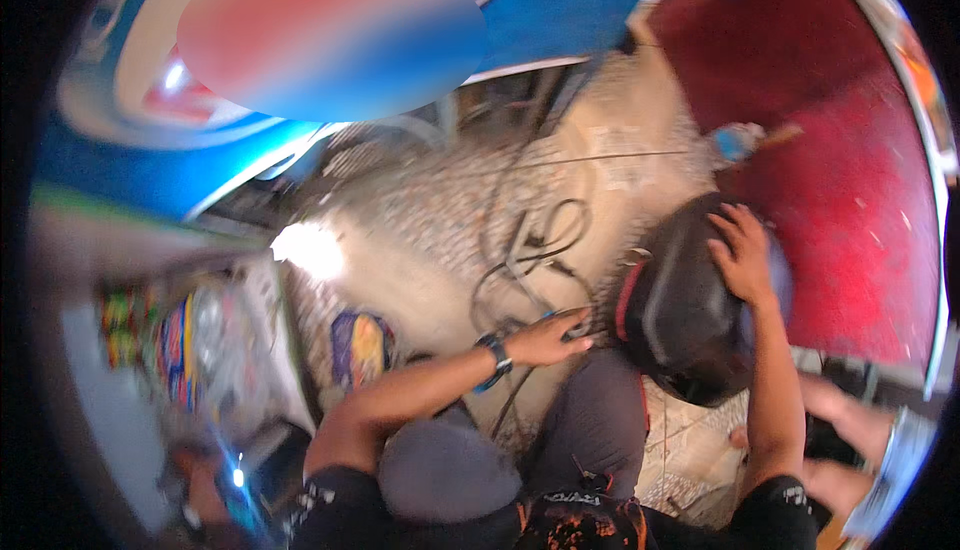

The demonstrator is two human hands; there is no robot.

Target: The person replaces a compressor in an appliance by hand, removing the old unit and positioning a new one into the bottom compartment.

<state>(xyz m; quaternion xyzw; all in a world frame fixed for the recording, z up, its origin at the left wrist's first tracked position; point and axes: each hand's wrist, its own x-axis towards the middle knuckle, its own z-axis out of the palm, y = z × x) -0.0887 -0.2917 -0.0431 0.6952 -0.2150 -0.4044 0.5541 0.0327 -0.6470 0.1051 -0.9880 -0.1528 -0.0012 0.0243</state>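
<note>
My right hand (740, 250) lies on top of a large, rounded black shell (690, 300) with a red edge on its left side. Its fingers are spread, and the shell's exact kind does not show. My left hand (552, 339) is held just left of the shell, above my knee, with its fingers curled. Something small and dark seems to be at those fingertips, too blurred to name. A dark watch (494, 353) is on my left wrist.
Dark cables (545, 240) lie looped on the tiled floor. A purple and yellow packet (360, 347) is left of my left forearm, near clear plastic packs (220, 350). A red surface (850, 210) spreads at right; blue panelling (560, 10) is ahead. Another person's arm (850, 420) shows lower right.
</note>
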